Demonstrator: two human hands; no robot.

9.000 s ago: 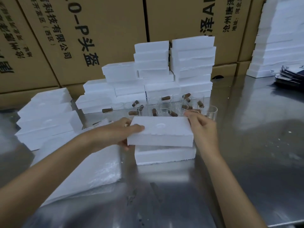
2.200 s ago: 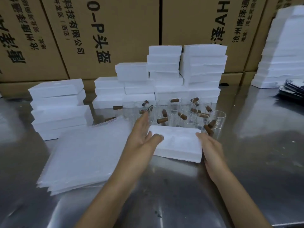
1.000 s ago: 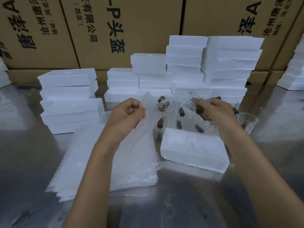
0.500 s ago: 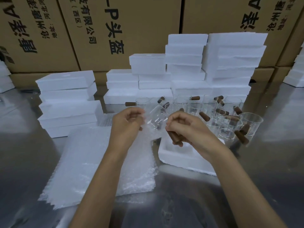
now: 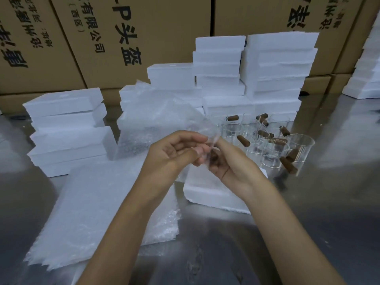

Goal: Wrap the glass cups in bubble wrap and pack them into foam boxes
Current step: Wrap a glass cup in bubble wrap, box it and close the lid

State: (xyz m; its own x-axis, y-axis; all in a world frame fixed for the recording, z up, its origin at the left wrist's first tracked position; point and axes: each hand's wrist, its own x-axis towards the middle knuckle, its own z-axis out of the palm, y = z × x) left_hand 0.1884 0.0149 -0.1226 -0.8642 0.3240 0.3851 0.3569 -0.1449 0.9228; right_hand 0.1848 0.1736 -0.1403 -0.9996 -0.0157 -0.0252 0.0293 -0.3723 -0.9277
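Observation:
My left hand [image 5: 176, 153] pinches a sheet of bubble wrap [image 5: 156, 120] that rises and spreads out behind it. My right hand [image 5: 228, 161] grips a glass cup [image 5: 209, 155] with a brown handle, pressed against the wrap between both hands; most of the cup is hidden by fingers. A foam box [image 5: 213, 192] lies just below my hands. Several glass cups with brown handles [image 5: 275, 145] stand behind and to the right of it. A stack of bubble wrap sheets [image 5: 98, 206] lies on the table at the left.
Stacks of white foam boxes stand at the back [image 5: 273, 73] and at the left [image 5: 65, 128], with more at the far right [image 5: 368, 75]. Brown cardboard cartons [image 5: 144, 38] form a wall behind. The steel table [image 5: 308, 223] shines at the right and front.
My hands have come together over the foam box. The bubble wrap sheet is lifted higher and spread behind my left hand, and the cup now sits between both hands against the wrap.

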